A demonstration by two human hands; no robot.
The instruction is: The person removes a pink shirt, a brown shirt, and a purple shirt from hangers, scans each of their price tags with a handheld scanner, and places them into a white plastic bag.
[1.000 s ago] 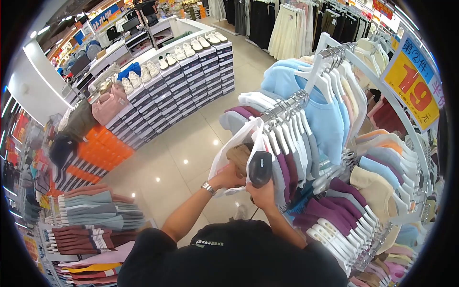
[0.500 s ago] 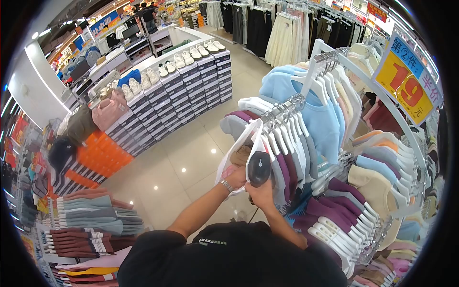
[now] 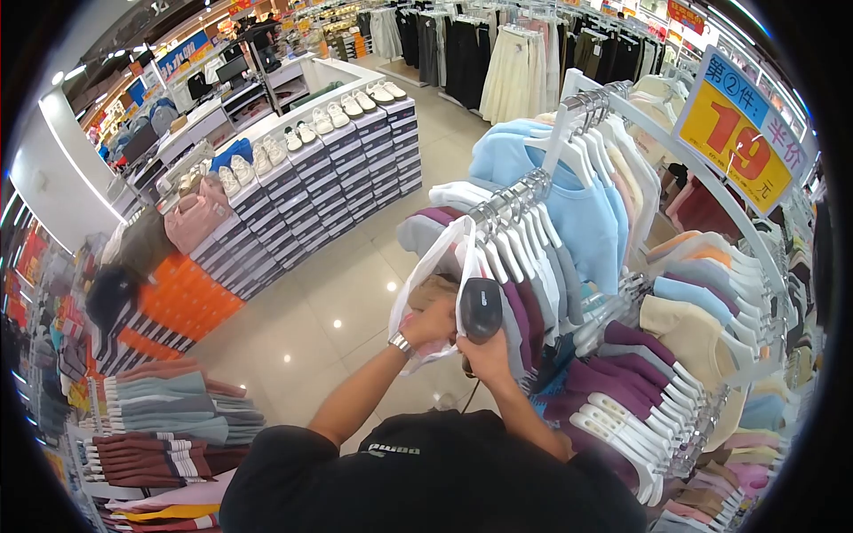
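Observation:
A white plastic bag [image 3: 408, 298] hangs by its handles from the front end of the clothes rail. Brown and pink items [image 3: 434, 290] show inside its opening. My left hand [image 3: 432, 323], with a metal watch [image 3: 401, 342] at the wrist, reaches into the bag; its fingertips are hidden there. Close beside it, my right hand [image 3: 485, 357] is wrapped round the handle of a black barcode scanner [image 3: 482, 311], whose rounded head points up. The right thumb lies against the bag's near edge. A thin cord hangs below the right hand.
Right of my hands, tops on white hangers [image 3: 520, 258] crowd the metal rail [image 3: 506, 206]. A price sign [image 3: 742, 129] tops the rack. Shoe boxes [image 3: 320, 195] stacked with white shoes stand ahead. Folded clothes on hangers [image 3: 164, 404] are at lower left.
My left hand has gone further into the bag, and its fingers are now less visible. The right hand still holds the scanner. The whole view has shifted slightly.

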